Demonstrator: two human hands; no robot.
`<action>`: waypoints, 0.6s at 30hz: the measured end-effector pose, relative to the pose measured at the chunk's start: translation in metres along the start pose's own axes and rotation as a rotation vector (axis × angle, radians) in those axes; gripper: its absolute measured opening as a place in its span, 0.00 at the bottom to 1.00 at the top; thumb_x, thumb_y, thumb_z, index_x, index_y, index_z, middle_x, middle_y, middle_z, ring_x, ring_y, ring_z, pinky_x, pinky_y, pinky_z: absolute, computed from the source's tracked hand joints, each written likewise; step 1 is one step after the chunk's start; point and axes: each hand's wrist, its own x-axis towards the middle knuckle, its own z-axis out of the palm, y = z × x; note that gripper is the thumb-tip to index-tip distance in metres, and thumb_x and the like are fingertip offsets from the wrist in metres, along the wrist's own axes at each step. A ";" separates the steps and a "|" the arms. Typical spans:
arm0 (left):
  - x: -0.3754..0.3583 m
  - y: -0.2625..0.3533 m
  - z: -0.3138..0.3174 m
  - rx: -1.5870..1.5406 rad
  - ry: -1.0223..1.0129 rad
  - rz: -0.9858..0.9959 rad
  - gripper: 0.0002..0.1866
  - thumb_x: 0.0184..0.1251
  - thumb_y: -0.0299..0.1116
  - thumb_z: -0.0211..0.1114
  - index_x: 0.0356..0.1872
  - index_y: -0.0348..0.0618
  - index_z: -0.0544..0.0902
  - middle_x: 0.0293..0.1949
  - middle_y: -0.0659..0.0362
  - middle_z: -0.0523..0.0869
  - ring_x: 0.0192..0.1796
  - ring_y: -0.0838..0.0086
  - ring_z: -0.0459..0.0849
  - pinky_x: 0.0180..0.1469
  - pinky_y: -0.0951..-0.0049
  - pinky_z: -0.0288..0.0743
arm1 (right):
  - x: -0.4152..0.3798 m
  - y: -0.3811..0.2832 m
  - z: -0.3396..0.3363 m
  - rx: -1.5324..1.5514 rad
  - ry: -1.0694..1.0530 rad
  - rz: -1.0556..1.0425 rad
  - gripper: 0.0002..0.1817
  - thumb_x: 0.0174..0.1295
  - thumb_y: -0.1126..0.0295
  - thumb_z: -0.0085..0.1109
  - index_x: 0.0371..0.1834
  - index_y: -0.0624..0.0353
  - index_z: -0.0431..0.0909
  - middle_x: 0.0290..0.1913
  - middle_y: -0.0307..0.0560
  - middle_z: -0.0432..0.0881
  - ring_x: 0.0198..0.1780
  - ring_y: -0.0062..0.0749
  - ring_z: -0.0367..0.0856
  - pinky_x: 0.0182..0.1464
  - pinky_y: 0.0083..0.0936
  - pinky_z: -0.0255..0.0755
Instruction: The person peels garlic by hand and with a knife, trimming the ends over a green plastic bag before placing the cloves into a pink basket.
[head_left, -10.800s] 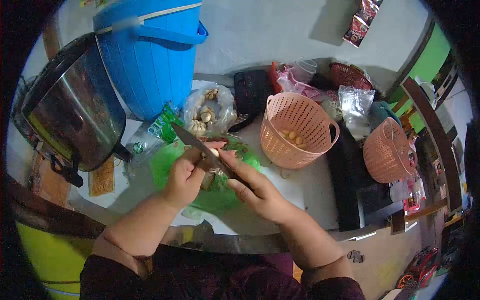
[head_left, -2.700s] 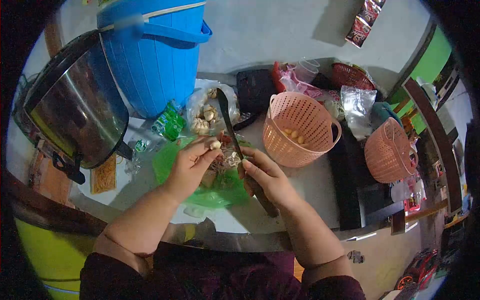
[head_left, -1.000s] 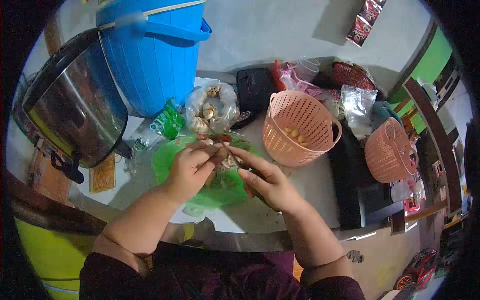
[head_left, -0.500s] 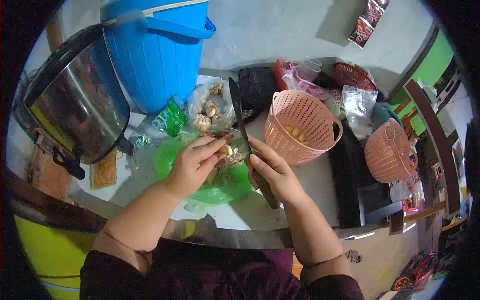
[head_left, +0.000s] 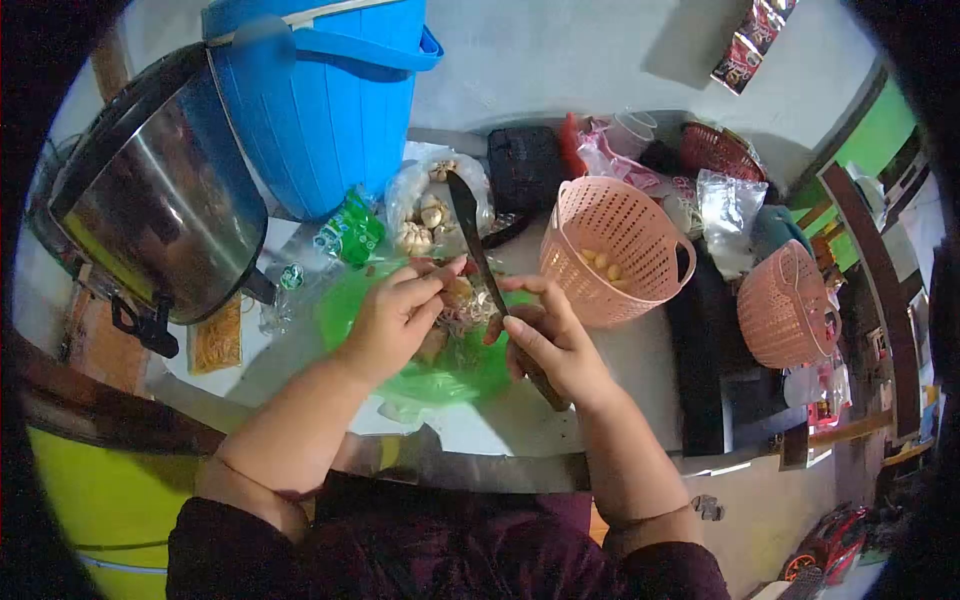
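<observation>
My left hand (head_left: 398, 318) is closed in a pinch on a garlic clove (head_left: 460, 287), mostly hidden by the fingers. My right hand (head_left: 556, 348) grips the handle of a dark-bladed knife (head_left: 468, 215), its blade pointing up and away from me and its index finger lifted off. Beneath both hands lies a green plastic bag (head_left: 345, 312) with papery garlic skins (head_left: 478, 318) on it. Whole garlic bulbs (head_left: 415, 238) sit in a clear plastic bag just beyond. To the right, a pink perforated basket (head_left: 640, 235) contains several peeled cloves (head_left: 600, 264).
A large blue bucket (head_left: 315, 120) and a big metal pot (head_left: 170, 200) stand at the left. Nearby are a green packet (head_left: 355, 230) and a pack of yellowish strands (head_left: 217, 340). A second pink basket (head_left: 785, 310) is on the right, past a black object (head_left: 700, 370).
My right index finger has lifted away from the knife. The pale clove between my left fingers shows less than before. The whole view has shifted slightly.
</observation>
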 end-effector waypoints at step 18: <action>0.005 -0.006 0.002 -0.192 -0.052 0.089 0.19 0.61 0.17 0.61 0.55 0.38 0.80 0.52 0.54 0.84 0.55 0.65 0.81 0.58 0.67 0.74 | 0.001 0.000 -0.002 -0.394 -0.023 -0.054 0.24 0.68 0.71 0.56 0.67 0.61 0.67 0.62 0.56 0.76 0.64 0.40 0.74 0.64 0.31 0.65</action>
